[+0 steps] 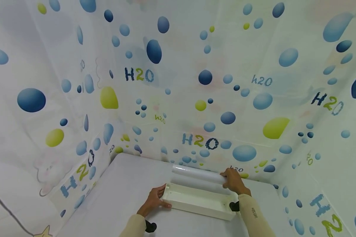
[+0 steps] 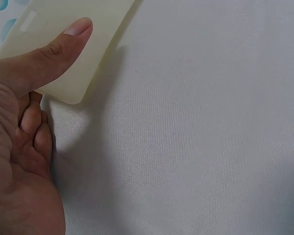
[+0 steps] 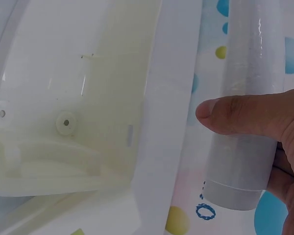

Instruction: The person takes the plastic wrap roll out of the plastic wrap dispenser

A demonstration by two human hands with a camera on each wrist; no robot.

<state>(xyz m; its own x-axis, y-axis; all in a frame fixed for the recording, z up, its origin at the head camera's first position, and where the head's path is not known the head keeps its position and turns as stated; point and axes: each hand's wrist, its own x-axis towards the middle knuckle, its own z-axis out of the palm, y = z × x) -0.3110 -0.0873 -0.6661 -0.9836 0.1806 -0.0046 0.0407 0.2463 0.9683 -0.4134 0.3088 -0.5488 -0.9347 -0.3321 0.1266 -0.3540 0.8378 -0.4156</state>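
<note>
1. Left hand [image 1: 154, 198]: thumb laid straight along the top, the other fingers [image 2: 32, 129] curled beneath it, pinching.
2. Right hand [image 1: 233, 180]: fingers wrapped round, thumb across the front.
3. Both forearms in cream sleeves, reaching forward.

From my head view the right hand [image 1: 233, 181] covers the end of the film roll [image 1: 197, 173]; my right wrist view cuts off the white tray [image 3: 73, 112] at its top and left edges; in the left wrist view the left hand [image 2: 19, 147] hides the tray's end.

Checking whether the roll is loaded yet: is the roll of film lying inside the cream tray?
No, the right hand holds the roll behind the tray, whose inside is bare.
</note>
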